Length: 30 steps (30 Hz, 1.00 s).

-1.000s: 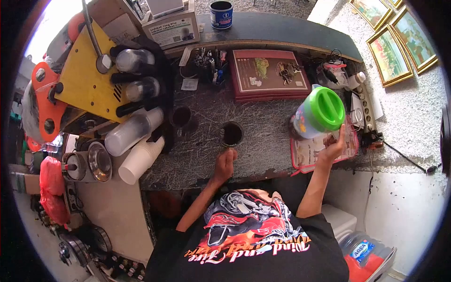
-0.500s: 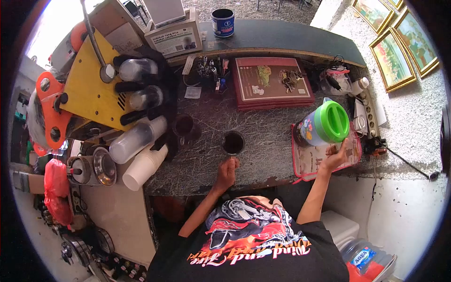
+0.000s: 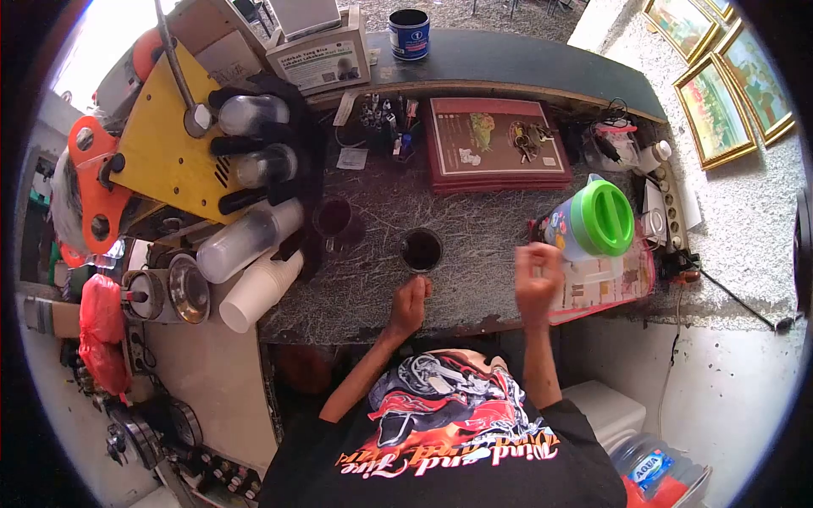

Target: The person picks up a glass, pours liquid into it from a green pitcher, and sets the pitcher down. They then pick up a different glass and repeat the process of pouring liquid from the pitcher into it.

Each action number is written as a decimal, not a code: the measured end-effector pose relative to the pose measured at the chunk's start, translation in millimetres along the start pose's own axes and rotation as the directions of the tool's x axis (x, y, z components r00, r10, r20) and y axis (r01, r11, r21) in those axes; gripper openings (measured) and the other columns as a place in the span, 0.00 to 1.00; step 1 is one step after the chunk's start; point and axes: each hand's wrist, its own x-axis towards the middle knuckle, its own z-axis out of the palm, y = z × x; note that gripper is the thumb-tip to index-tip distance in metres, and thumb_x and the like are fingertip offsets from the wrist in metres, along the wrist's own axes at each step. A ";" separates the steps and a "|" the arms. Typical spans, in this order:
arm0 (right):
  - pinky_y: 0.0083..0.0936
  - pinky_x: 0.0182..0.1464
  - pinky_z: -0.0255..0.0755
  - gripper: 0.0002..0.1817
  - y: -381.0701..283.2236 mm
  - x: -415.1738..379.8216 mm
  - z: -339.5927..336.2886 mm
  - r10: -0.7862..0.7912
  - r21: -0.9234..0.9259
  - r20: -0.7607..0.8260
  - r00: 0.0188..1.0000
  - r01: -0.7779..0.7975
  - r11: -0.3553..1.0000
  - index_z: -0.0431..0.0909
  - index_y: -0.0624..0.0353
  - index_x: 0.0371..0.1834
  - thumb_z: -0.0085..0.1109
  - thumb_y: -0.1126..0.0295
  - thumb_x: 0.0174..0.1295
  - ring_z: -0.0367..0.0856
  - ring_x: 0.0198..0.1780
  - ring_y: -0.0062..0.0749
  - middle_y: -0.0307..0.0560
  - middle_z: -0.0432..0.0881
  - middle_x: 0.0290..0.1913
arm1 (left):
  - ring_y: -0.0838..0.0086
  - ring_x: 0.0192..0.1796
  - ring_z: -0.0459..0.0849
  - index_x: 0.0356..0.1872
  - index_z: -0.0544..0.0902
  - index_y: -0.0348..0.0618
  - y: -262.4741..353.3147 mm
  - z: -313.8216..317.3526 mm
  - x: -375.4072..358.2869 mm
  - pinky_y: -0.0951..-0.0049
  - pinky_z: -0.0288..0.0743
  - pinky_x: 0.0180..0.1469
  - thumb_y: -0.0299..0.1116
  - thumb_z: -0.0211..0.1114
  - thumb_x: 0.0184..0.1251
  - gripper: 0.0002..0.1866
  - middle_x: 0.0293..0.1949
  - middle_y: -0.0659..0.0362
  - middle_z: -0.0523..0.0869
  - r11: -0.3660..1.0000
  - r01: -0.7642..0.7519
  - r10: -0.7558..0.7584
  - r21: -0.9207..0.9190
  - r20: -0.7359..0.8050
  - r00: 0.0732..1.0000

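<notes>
A mug (image 3: 421,251) with dark liquid inside stands upright on the scratched dark tabletop. At its near side, my left hand (image 3: 409,306) is closed around what looks like the handle. My right hand (image 3: 539,278) hovers just left of and in front of a pitcher (image 3: 606,222) with a bright green lid and flower print. Its fingers look curled but are smeared by motion, so I cannot make out whether anything is in them. The pitcher stands on a pink-edged mat (image 3: 605,292). Left of the mug is another dark, see-through mug (image 3: 333,218).
Stacked paper cups (image 3: 258,292) and plastic cups (image 3: 240,254) jut out at left beside a yellow sealer machine (image 3: 169,157). Red menu books (image 3: 495,144) with keys on top lie at the back. A blue tin (image 3: 409,38) stands on the raised shelf (image 3: 525,68).
My right hand has come away from beside the pitcher and moved left. My left hand stays at the mug. The view has shifted slightly.
</notes>
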 end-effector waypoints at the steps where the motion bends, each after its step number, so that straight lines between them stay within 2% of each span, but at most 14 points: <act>1: 0.27 0.47 0.73 0.10 -7.2 2.2 14.1 0.090 0.026 0.206 0.974 -0.097 0.995 0.78 0.60 0.42 0.67 0.77 0.59 0.80 0.43 0.29 0.44 0.81 0.41 | 0.67 0.27 0.74 0.29 0.75 0.36 3.8 -1.3 1.3 0.67 0.69 0.34 0.35 0.44 0.83 0.20 0.25 0.54 0.74 1.000 -0.002 0.002 0.008 -0.004 1.000; 3: 0.32 0.54 0.74 0.23 14.9 -8.5 53.1 0.086 0.139 0.367 0.926 -0.146 0.979 0.77 0.60 0.51 0.73 0.75 0.51 0.82 0.49 0.37 0.46 0.82 0.46 | 0.65 0.27 0.76 0.30 0.76 0.36 16.1 -2.9 2.4 0.66 0.70 0.33 0.35 0.45 0.82 0.19 0.25 0.53 0.76 0.999 -0.003 0.004 0.042 -0.025 1.000; 4: 0.32 0.54 0.74 0.23 23.5 -12.9 67.5 0.080 0.144 0.370 0.926 -0.143 0.979 0.77 0.60 0.51 0.73 0.75 0.51 0.82 0.49 0.37 0.46 0.82 0.46 | 0.64 0.27 0.79 0.30 0.77 0.36 21.3 -3.4 3.2 0.64 0.70 0.33 0.34 0.46 0.82 0.19 0.25 0.53 0.78 0.997 -0.001 0.005 0.072 -0.045 0.999; 6: 0.35 0.64 0.71 0.35 27.1 -14.4 88.1 0.041 0.245 0.575 0.817 -0.220 0.944 0.73 0.57 0.64 0.75 0.73 0.48 0.80 0.61 0.41 0.50 0.80 0.58 | 0.62 0.28 0.80 0.30 0.78 0.36 25.9 -4.5 3.0 0.63 0.71 0.33 0.34 0.48 0.81 0.18 0.25 0.52 0.80 0.996 0.004 0.000 0.087 -0.054 0.999; 7: 0.35 0.64 0.71 0.35 24.4 -12.9 93.5 0.035 0.248 0.579 0.814 -0.217 0.944 0.73 0.57 0.64 0.75 0.73 0.48 0.80 0.61 0.41 0.50 0.80 0.58 | 0.61 0.28 0.82 0.31 0.79 0.35 28.2 -5.3 2.9 0.62 0.72 0.33 0.34 0.49 0.80 0.18 0.25 0.51 0.81 0.995 0.013 -0.007 0.099 -0.055 0.998; 9: 0.36 0.71 0.65 0.46 18.5 -9.5 101.4 0.071 0.233 0.770 0.634 -0.384 0.894 0.66 0.57 0.71 0.77 0.71 0.44 0.74 0.69 0.43 0.53 0.76 0.66 | 0.59 0.29 0.83 0.31 0.80 0.35 34.8 -9.3 2.6 0.62 0.72 0.33 0.34 0.50 0.80 0.17 0.26 0.50 0.82 0.988 0.058 -0.053 0.140 -0.043 0.998; 11: 0.35 0.71 0.65 0.47 25.4 -9.7 113.1 0.020 0.267 0.788 0.615 -0.372 0.889 0.66 0.58 0.71 0.77 0.69 0.43 0.73 0.70 0.43 0.54 0.76 0.67 | 0.58 0.30 0.84 0.31 0.80 0.35 35.0 -11.1 1.6 0.61 0.73 0.34 0.34 0.51 0.80 0.17 0.26 0.50 0.82 0.978 0.108 -0.104 0.179 -0.032 0.994; 15: 0.35 0.69 0.66 0.48 12.6 3.0 115.8 -0.045 0.271 0.848 0.528 -0.359 0.893 0.66 0.61 0.71 0.77 0.64 0.43 0.74 0.70 0.43 0.55 0.76 0.66 | 0.57 0.32 0.86 0.32 0.81 0.35 32.3 -13.7 0.1 0.62 0.75 0.34 0.36 0.58 0.76 0.15 0.28 0.48 0.84 0.977 0.071 -0.058 0.199 -0.070 0.996; 18: 0.36 0.68 0.68 0.46 17.9 1.1 119.7 -0.124 0.301 0.865 0.486 -0.306 0.903 0.66 0.59 0.71 0.76 0.61 0.45 0.76 0.68 0.44 0.56 0.77 0.65 | 0.56 0.33 0.87 0.31 0.81 0.35 42.6 -20.0 0.1 0.61 0.75 0.35 0.36 0.65 0.71 0.13 0.28 0.48 0.85 0.973 0.062 -0.040 0.223 -0.102 0.994; 20: 0.36 0.67 0.69 0.46 19.1 -1.5 119.3 -0.122 0.285 0.873 0.472 -0.292 0.913 0.67 0.59 0.71 0.76 0.62 0.45 0.77 0.67 0.45 0.55 0.78 0.64 | 0.56 0.33 0.87 0.31 0.80 0.35 46.1 -25.0 -2.1 0.61 0.75 0.35 0.35 0.68 0.68 0.13 0.28 0.48 0.85 0.971 0.079 -0.055 0.227 -0.110 0.992; 22: 0.36 0.66 0.70 0.45 9.3 -2.0 116.0 -0.120 0.268 0.882 0.455 -0.276 0.923 0.67 0.59 0.70 0.76 0.63 0.44 0.78 0.66 0.45 0.55 0.79 0.63 | 0.61 0.30 0.85 0.28 0.81 0.37 46.7 -30.0 -6.5 0.63 0.75 0.35 0.36 0.72 0.64 0.13 0.26 0.52 0.84 0.961 0.116 -0.080 0.253 -0.151 0.985; 25: 0.35 0.65 0.71 0.43 -2.4 -6.4 114.7 -0.093 0.215 0.906 0.413 -0.261 0.941 0.70 0.61 0.66 0.78 0.67 0.42 0.79 0.64 0.42 0.53 0.80 0.61 | 0.62 0.31 0.86 0.29 0.81 0.36 46.4 -41.2 -12.2 0.63 0.75 0.35 0.34 0.73 0.62 0.13 0.26 0.51 0.84 0.942 0.106 -0.050 0.319 -0.177 0.983; 27: 0.37 0.62 0.74 0.42 -5.5 -15.6 120.3 -0.166 0.262 0.858 0.486 -0.136 0.955 0.72 0.62 0.64 0.80 0.67 0.41 0.81 0.61 0.48 0.55 0.82 0.57 | 0.58 0.32 0.86 0.30 0.80 0.35 51.0 -52.9 -17.3 0.61 0.75 0.35 0.33 0.73 0.62 0.12 0.27 0.50 0.84 0.941 0.150 -0.101 0.304 -0.173 0.980; 30: 0.38 0.61 0.74 0.42 -21.8 -24.5 124.7 -0.131 0.194 0.870 0.476 -0.085 0.977 0.72 0.61 0.64 0.81 0.68 0.41 0.81 0.61 0.52 0.56 0.83 0.56 | 0.54 0.33 0.85 0.31 0.79 0.34 50.4 -68.3 -26.9 0.59 0.75 0.35 0.31 0.72 0.62 0.12 0.29 0.49 0.83 0.937 0.196 -0.149 0.288 -0.179 0.973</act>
